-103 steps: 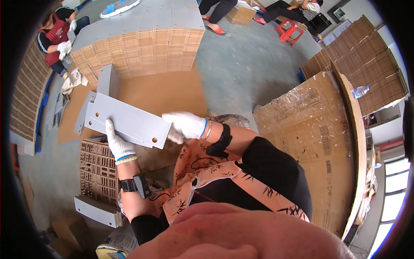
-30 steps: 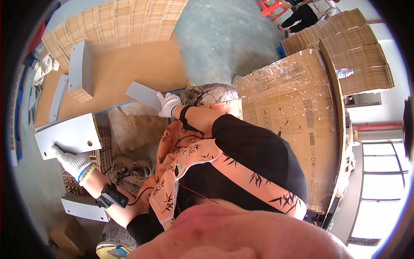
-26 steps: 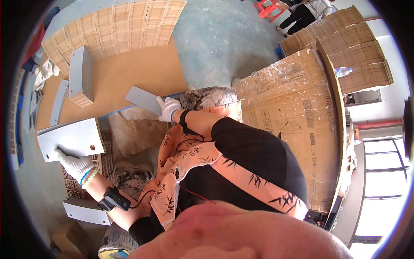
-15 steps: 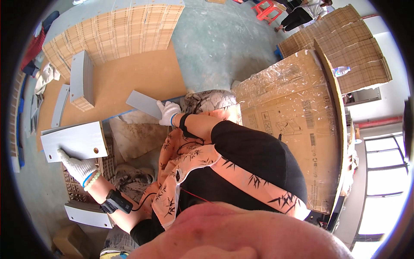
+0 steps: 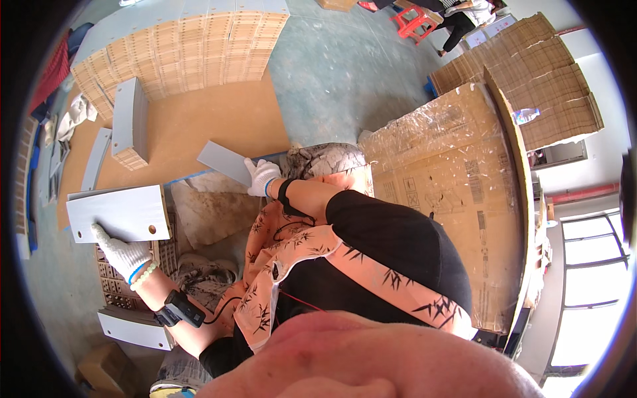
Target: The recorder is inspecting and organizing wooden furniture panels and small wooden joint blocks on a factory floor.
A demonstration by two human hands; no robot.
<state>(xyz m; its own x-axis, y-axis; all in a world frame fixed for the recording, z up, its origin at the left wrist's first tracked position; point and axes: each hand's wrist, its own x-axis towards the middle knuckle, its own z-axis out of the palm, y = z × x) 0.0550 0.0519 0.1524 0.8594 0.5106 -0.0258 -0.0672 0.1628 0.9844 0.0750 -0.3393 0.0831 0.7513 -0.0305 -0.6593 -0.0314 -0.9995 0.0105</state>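
Observation:
My left hand point(image 5: 125, 257), in a white knit glove, grips the near edge of a white rectangular panel point(image 5: 119, 215) with a round hole near each near corner. One digit lies on top of the panel; the other fingers are mostly hidden. Another panel's edge shows behind it. My right hand point(image 5: 263, 178), also gloved, is closed round the end of a smaller light grey panel point(image 5: 224, 159), held out toward the brown board point(image 5: 212, 119). The fingers beneath that piece are hidden.
Long rows of stacked panels point(image 5: 179, 56) line the board's far side, and a shorter stack point(image 5: 129, 119) stands nearer. Perforated crates point(image 5: 116, 275) lie under the left panel. A large carton point(image 5: 451, 199) rises at my right. A person point(image 5: 458, 23) is beyond, near a red stool point(image 5: 416, 25).
The whole view has shifted slightly. Both hands keep their hold on the panels, with little movement against them. The person in the background has changed posture.

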